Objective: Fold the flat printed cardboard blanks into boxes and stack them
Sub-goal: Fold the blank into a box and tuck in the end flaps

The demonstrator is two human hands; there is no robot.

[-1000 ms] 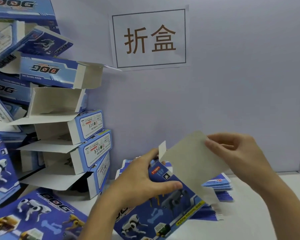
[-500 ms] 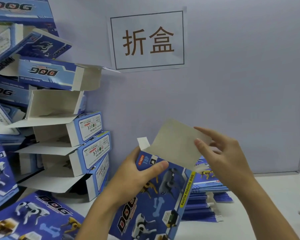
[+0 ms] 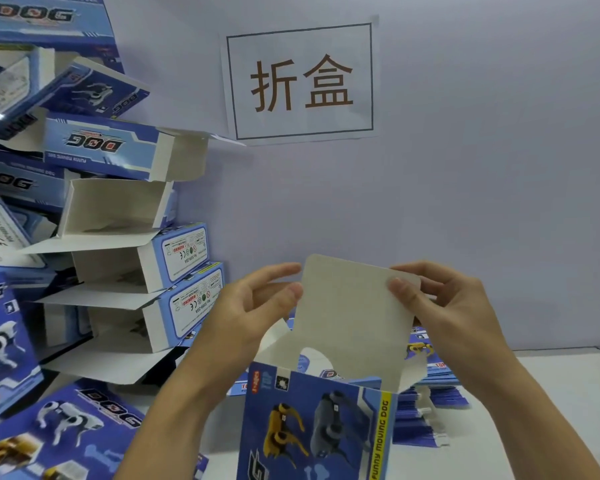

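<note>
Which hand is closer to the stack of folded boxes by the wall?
Left. The left hand is just right of the folded boxes; the right hand is farther right, across the flap.

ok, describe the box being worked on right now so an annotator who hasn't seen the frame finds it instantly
Start at the paper sign with two brown characters on the wall and drop straight down to the two hands, left hand and right hand. They hold up the grey top flap of an upright blue dog-print box. It alone stands upright with its flap raised; the folded boxes stacked to the left lie sideways.
</note>
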